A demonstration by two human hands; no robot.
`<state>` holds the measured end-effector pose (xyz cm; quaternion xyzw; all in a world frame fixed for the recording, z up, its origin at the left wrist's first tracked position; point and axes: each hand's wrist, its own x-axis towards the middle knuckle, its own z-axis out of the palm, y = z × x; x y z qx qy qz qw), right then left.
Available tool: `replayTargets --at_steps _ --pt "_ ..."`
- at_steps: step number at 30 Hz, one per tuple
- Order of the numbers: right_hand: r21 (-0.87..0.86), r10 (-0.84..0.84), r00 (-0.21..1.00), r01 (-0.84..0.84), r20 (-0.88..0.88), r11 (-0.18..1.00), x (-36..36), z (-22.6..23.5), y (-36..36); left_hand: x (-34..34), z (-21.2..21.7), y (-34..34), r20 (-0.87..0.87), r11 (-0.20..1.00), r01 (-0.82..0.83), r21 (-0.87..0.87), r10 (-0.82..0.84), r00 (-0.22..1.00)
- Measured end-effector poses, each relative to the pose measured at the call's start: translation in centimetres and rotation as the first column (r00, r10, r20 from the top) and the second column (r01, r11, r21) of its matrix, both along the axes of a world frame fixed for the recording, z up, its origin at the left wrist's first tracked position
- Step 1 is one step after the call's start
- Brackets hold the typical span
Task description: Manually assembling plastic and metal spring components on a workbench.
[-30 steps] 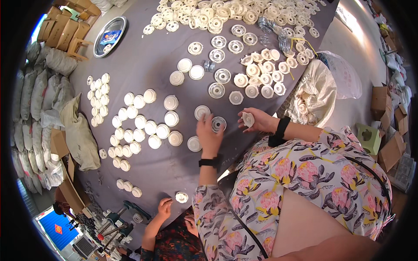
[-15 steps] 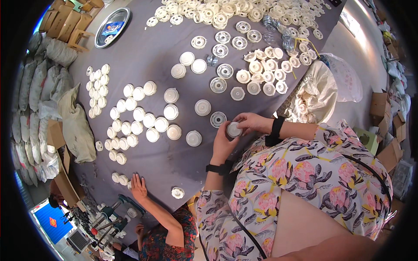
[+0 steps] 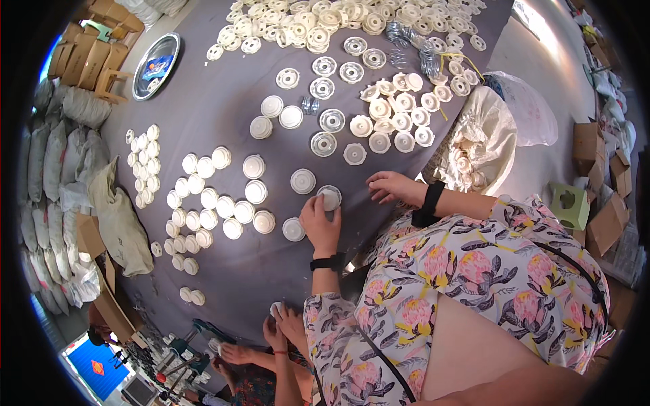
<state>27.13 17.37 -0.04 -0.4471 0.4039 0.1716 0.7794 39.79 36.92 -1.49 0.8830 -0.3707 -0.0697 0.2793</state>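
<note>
My left hand (image 3: 319, 227) has its fingers around a white round plastic part (image 3: 330, 197), which rests over a disc on the grey table. The disc is mostly hidden under the part. To the right, my right hand (image 3: 395, 187) hovers at the table edge, holding nothing, its fingers loosely bent and apart. A white round assembled piece (image 3: 302, 181) lies just beyond my left hand. Another white round piece (image 3: 294, 229) sits left of my left wrist. Farther out lie silver-ringed discs (image 3: 323, 143) and a cluster of cream notched rings (image 3: 380, 142).
Rows of white round pieces (image 3: 232, 228) spread left across the table (image 3: 230, 128). At the back are a heap of cream parts (image 3: 318, 37), metal springs (image 3: 428, 57) and a metal tray (image 3: 139, 81). An open sack (image 3: 497, 128) stands right. A co-worker's hands (image 3: 288, 326) work at the near edge.
My left hand has moved left, bringing the white part over the silver-ringed disc. My right hand has let go and opened. A co-worker's hand left the table's near-left area.
</note>
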Motion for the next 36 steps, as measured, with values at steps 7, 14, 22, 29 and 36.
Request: replayTargets --at_steps 7,14,22,29,36 --pt "-0.002 -0.023 1.0 0.023 0.017 1.0 -0.6 -1.0 -1.5 -1.0 -1.5 0.2 0.252 0.903 0.227 0.365 -0.33 0.909" --pt "0.061 -0.115 0.993 0.113 0.037 0.992 -2.6 -2.6 -3.9 0.8 2.5 -3.9 0.016 0.919 0.258 0.299 -0.275 0.961" --pt "0.103 -0.184 0.983 0.185 -0.02 0.977 -3.4 -2.3 -6.4 0.8 -2.1 -12.9 0.121 0.883 0.379 0.278 -0.423 0.898" --pt "0.11 -0.159 0.987 0.161 -0.02 0.981 -2.8 -2.1 -7.4 3.0 -1.9 -11.7 -0.686 0.877 -0.389 -0.284 0.098 0.721" --pt "0.133 -0.172 0.985 0.169 0.011 0.977 -1.9 -2.4 -6.9 8.0 -2.3 -11.9 -0.228 0.926 -0.365 -0.1 0.335 0.914"
